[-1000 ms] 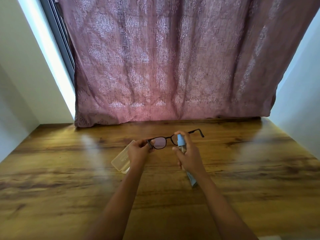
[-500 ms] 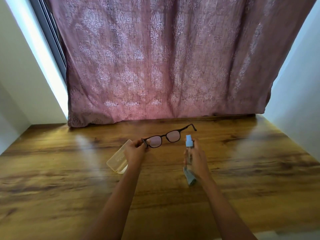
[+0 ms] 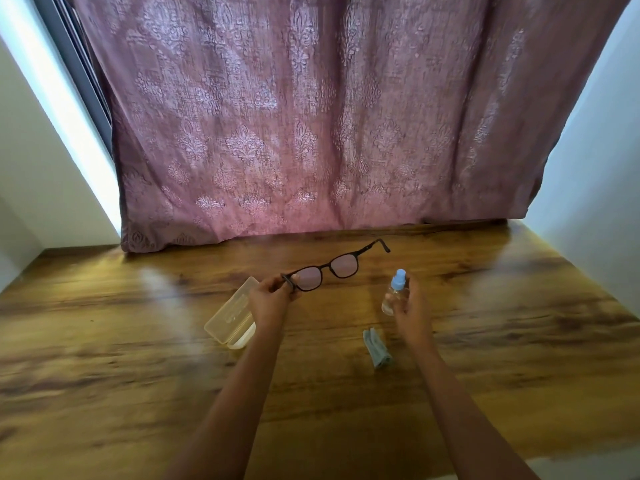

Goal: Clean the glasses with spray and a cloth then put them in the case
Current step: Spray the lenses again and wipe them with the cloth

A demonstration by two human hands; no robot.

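Change: The spray bottle (image 3: 394,292), which a second ago was raised close against the glasses (image 3: 329,271), has been drawn away to the right and lowered; the two are now well apart.
Change on the bench: The cloth (image 3: 377,348), earlier half covered by the right forearm, is now seen lying free on the bench (image 3: 138,375), just near of the right hand.
Meaning for the task: The spraying is judged to be finished. The wiping has not yet been started, and the casing is still to be done.
Left hand (image 3: 270,299): It is closed in a pinch on the left end of the frame, at the hinge. The glasses are held up off the bench, the lenses facing the person and one temple arm stretched out toward the curtain (image 3: 311,133).
Right hand (image 3: 410,306): The fingers are curled round the clear body of the bottle, which is kept upright with its blue nozzle on top. Whether the base touches the bench cannot be told.
Case (image 3: 230,317): The pale translucent case lies on the bench, left of and partly behind the left wrist. Whether it is open cannot be told for certain.
Next step, as judged: The bottle would be set down and the cloth taken up by the right hand.
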